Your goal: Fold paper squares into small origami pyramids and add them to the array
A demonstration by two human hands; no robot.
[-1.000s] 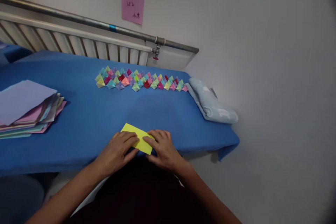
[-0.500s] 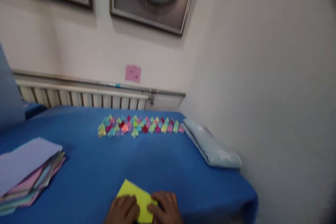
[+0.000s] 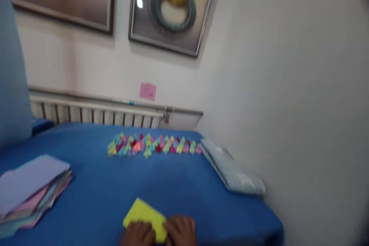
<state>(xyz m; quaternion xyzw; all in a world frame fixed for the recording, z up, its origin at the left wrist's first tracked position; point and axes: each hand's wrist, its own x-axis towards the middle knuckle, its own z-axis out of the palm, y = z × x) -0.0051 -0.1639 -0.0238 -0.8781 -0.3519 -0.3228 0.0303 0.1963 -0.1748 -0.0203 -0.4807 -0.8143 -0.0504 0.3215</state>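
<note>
A bright yellow sheet of paper point(image 3: 146, 214) lies at the bottom middle of the view, one corner pointing away from me. My left hand point(image 3: 138, 234) covers its near left part with curled fingers. At its right corner, my right hand point(image 3: 181, 231) grips the paper between thumb and fingers. Both hands are slightly blurred and cut off by the lower edge, so the near side of the sheet is hidden.
A stack of coloured paper point(image 3: 34, 184) lies on the blue-covered surface point(image 3: 100, 188) at left. Rows of small folded paper pieces point(image 3: 152, 145) stand farther back. A folded pale blanket point(image 3: 233, 169) lies along the right wall. Behind is a radiator point(image 3: 95, 115).
The camera has tilted up a little, so the wall and pictures sit lower in view. Both hands stay on the yellow paper, with only slight shifts of the fingers.
</note>
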